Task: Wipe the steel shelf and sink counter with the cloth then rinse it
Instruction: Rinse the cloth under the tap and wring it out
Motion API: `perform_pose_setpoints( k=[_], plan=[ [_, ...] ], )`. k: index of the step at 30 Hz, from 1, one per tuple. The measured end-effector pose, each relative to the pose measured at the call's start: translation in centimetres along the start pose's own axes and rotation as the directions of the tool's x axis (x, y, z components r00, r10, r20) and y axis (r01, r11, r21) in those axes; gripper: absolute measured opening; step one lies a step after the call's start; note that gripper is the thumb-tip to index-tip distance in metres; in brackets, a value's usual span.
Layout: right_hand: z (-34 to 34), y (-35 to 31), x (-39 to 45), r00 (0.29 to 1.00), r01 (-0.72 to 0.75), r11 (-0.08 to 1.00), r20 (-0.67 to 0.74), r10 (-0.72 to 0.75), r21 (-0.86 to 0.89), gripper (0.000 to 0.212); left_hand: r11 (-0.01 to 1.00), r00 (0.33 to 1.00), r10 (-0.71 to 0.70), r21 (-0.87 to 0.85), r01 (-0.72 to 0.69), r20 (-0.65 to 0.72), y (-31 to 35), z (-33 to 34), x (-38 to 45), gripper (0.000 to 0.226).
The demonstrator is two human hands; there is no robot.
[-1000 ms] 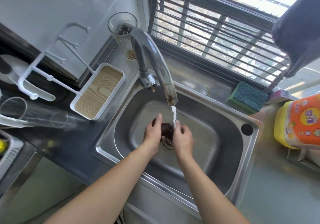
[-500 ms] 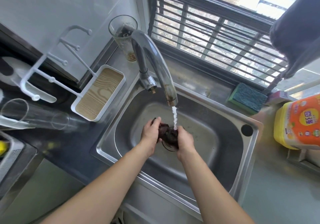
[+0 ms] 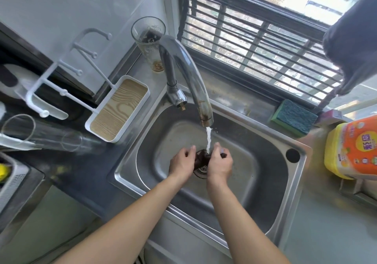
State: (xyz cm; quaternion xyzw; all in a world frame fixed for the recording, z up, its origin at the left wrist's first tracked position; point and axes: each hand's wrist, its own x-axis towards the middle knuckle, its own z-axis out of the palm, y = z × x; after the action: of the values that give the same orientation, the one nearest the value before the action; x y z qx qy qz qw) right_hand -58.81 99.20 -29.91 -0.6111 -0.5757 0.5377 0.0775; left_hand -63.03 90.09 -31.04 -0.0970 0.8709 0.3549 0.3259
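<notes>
A small dark brown cloth [image 3: 202, 156] is bunched between my two hands over the drain of the steel sink [image 3: 265, 182]. My left hand [image 3: 181, 162] grips its left side and my right hand [image 3: 221, 163] grips its right side. Water runs from the curved steel tap [image 3: 189, 76] in a thin white stream straight onto the cloth. Most of the cloth is hidden by my fingers. The steel counter [image 3: 234, 92] runs behind the sink under the window.
A drinking glass [image 3: 150, 43] stands behind the tap. A white tray with a wood-grain base [image 3: 118, 108] sits left of the sink. A green and blue sponge [image 3: 293, 118] lies at the back right beside a yellow and orange bottle [image 3: 353, 147]. A glass cylinder [image 3: 40, 135] lies at far left.
My hands have shifted on the cloth under the stream, the right hand closing further over it. The view has tilted slightly; the water keeps running.
</notes>
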Motion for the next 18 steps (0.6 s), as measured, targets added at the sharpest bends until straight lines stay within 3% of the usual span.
perform_pose_setpoints(
  k=[2, 3, 5, 7, 9, 11, 14, 16, 18],
  plan=[
    [0.0, -0.8, 0.6, 0.999, 0.03, 0.999, -0.038, -0.03, 0.015, 0.015, 0.975, 0.985, -0.129, -0.169, 0.147, 0.112, -0.4, -0.2, 0.2, 0.056],
    [0.0, -1.0, 0.6, 0.999, 0.044, 0.999, -0.026, -0.045, -0.005, 0.011, 0.916, 0.959, -0.221, -0.301, 0.266, 0.175, -0.3, -0.2, 0.3, 0.056],
    [0.1, -0.6, 0.2, 0.991, 0.097, 0.994, 0.096, -0.091, -0.057, 0.015, 0.732, 0.9, -0.321, -0.525, 0.434, 0.296, 0.7, -0.6, 0.3, 0.053],
    [0.4, 0.5, -1.0, 0.953, 0.191, 0.974, 0.261, -0.155, -0.121, 0.017, 0.636, 0.896, -0.301, -0.631, 0.444, 0.327, 1.5, -0.6, 0.6, 0.05],
    [0.8, 1.2, -2.3, 0.939, 0.241, 0.961, 0.283, -0.196, -0.136, 0.025, 0.733, 0.942, -0.203, -0.597, 0.327, 0.267, 2.1, -0.4, 0.6, 0.041],
    [1.1, 1.0, -2.1, 0.971, 0.21, 0.968, 0.147, -0.189, -0.141, 0.033, 0.818, 0.963, -0.124, -0.524, 0.236, 0.24, 2.2, -0.1, -0.1, 0.028],
    [1.0, -0.5, -0.2, 1.0, -0.013, 0.988, -0.008, 0.012, -0.151, 0.045, 0.808, 0.912, -0.118, -0.496, 0.318, 0.393, 2.3, -0.6, -1.0, 0.025],
    [0.6, -1.2, 0.6, 0.994, -0.104, 0.985, 0.012, 0.106, -0.134, 0.051, 0.851, 0.866, -0.129, -0.395, 0.347, 0.483, 2.2, -0.9, -1.1, 0.027],
    [0.6, -1.5, 0.0, 0.994, -0.081, 0.989, 0.062, 0.089, -0.127, 0.051, 0.873, 0.884, -0.121, -0.375, 0.311, 0.451, 2.3, -1.0, -0.6, 0.032]
  ],
)
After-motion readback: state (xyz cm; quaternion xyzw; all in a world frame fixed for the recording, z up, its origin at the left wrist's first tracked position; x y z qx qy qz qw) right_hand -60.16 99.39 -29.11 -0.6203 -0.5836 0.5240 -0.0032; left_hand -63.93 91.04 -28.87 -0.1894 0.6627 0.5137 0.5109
